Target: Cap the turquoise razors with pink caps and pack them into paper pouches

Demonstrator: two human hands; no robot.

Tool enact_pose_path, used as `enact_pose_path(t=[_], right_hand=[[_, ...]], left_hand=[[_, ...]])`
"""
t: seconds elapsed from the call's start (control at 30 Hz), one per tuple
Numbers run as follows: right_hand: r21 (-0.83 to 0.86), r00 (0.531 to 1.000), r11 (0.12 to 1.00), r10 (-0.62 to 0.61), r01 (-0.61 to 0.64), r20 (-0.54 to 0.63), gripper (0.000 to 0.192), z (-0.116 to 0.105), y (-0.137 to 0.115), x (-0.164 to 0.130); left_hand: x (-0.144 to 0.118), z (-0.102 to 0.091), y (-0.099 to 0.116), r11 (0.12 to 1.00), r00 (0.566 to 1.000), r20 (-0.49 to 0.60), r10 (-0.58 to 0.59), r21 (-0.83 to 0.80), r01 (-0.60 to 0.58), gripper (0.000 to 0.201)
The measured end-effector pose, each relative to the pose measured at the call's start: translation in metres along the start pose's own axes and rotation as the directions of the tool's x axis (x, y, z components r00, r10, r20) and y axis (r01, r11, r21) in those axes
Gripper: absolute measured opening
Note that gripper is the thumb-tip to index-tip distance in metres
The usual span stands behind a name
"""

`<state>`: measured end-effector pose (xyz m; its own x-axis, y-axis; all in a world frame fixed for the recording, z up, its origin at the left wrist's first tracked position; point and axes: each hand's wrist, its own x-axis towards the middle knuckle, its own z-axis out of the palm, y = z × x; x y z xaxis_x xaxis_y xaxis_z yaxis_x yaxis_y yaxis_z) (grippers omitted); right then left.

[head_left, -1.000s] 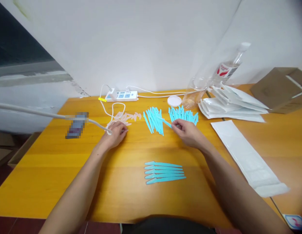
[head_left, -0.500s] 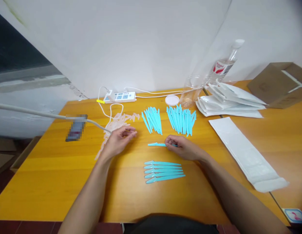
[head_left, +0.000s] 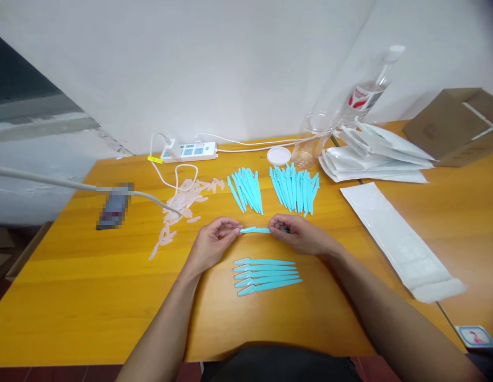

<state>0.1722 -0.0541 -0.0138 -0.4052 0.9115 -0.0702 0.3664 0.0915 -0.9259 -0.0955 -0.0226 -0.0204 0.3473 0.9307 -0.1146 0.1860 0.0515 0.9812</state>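
My right hand (head_left: 300,235) grips one end of a slim turquoise plastic tool (head_left: 256,230) above the wooden table (head_left: 83,281). My left hand (head_left: 215,241) pinches the tool's other end, possibly with a small clear cap that I cannot make out. Just below the hands lies a neat row of several finished turquoise tools (head_left: 266,275). Two loose piles of turquoise tools (head_left: 246,191) (head_left: 295,189) lie beyond the hands. Scattered pale pink caps (head_left: 182,204) lie to the left.
A white power strip (head_left: 188,152) with cables sits at the back. A white lid (head_left: 279,155), a clear cup (head_left: 315,139) and a water bottle (head_left: 368,93) stand behind the piles. White pouches (head_left: 373,159) (head_left: 397,244) and a cardboard box (head_left: 455,127) occupy the right. A phone (head_left: 111,210) lies on the left.
My right hand carried one turquoise tool from the far pile toward me. My left hand left the pink caps and came to the tool's free end.
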Motion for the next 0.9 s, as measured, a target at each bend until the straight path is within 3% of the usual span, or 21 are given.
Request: enact_pose_path(t=[0.13,0.23,0.5,0.6,0.73,0.9], right_hand=[[0.011,1.0,1.0,0.003,-0.003,0.012,0.028,-0.001,0.001,0.0],[0.003,1.0,1.0,0.002,-0.002,0.025,0.027,-0.002,0.0,0.001],[-0.055,0.999,0.998,-0.026,0.028,0.022,0.024,0.003,-0.004,0.0],[-0.159,1.0,0.987,-0.005,0.006,0.005,0.021,0.013,-0.009,-0.001],[-0.398,0.998,0.916,-0.056,0.057,0.014,0.018,0.023,-0.018,-0.005],[-0.405,0.993,0.908,-0.087,0.11,0.075,0.017,0.014,-0.023,-0.009]], left_hand=[[-0.001,-0.001,0.004,0.999,0.999,-0.037,-0.008,-0.038,0.006,0.035],[-0.002,0.0,0.003,0.999,1.0,-0.004,-0.008,-0.043,0.008,0.03],[-0.003,0.023,0.0,0.998,0.998,0.055,0.025,-0.058,-0.022,0.022],[-0.006,0.021,0.004,0.99,0.983,0.158,0.093,0.09,-0.108,0.014],[-0.011,0.007,0.012,0.865,0.936,0.304,0.18,0.404,-0.298,0.015],[-0.016,-0.002,0.02,0.795,0.895,0.403,0.191,0.472,-0.382,0.022]])
